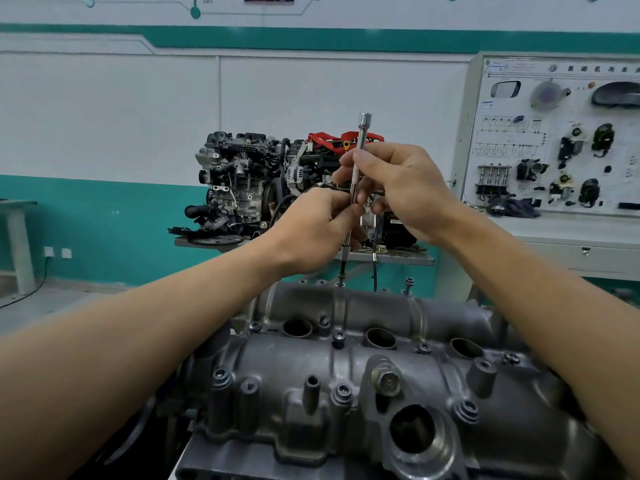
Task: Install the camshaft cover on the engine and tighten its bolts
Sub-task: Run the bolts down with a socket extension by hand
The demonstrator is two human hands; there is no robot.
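the camshaft cover [311,368] sits on the engine low in view, its far edge just below both hands, with open air above its top between the forearms. it is dull grey cast metal, ribbed, with round wells and dark flanged bolts [341,393]. a slim bright steel extension bar [362,133] stands nearly upright, tip down on a far-edge bolt [341,280]. the left hand [311,230] grasps its lower shaft; the right hand [398,188] pinches it higher up, fingers curled.

Second engine [242,181] on a stand [398,259], red straps [329,137] on top — display board [554,140] at right, wall sockets [57,252] low left.
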